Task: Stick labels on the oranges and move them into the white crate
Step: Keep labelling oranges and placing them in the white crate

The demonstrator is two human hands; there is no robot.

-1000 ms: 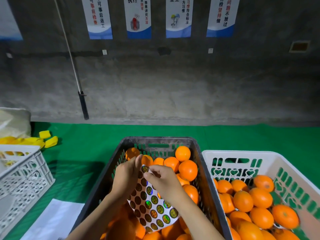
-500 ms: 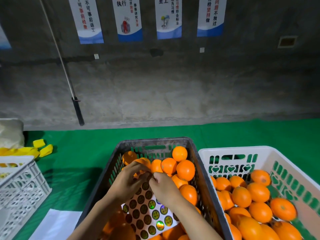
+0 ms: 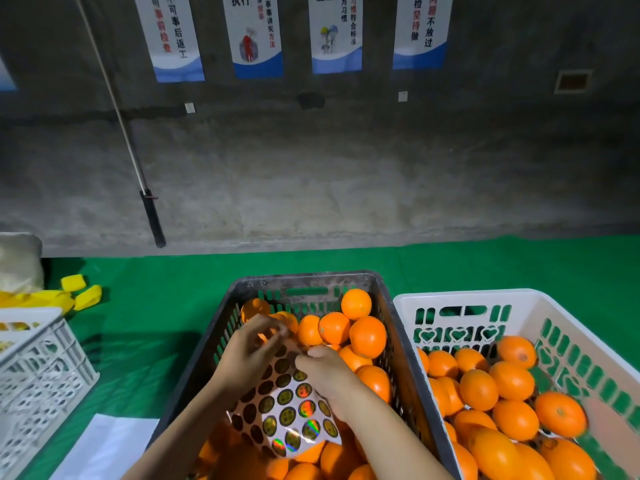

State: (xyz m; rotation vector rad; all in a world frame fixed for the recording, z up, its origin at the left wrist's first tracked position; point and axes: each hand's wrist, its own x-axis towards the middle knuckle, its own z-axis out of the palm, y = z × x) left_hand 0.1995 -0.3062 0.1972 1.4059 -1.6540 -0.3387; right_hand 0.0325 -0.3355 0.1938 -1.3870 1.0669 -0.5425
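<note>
A dark grey crate in front of me holds several oranges. Over it, both hands work on a label sheet of round holographic stickers. My left hand holds the sheet's upper left edge with curled fingers. My right hand pinches at the sheet's top right; its fingertips hide what they pinch. To the right stands the white crate with green cut-outs, holding several oranges.
A green cloth covers the work surface. A white lattice crate stands at the left edge, with yellow pieces behind it. A white paper lies at the front left. A grey concrete wall with posters rises behind.
The hands and the label sheet have sunk lower over the dark crate. My left hand's fingers have curled more round the sheet's top edge, and my right hand has kept pinching at it.
</note>
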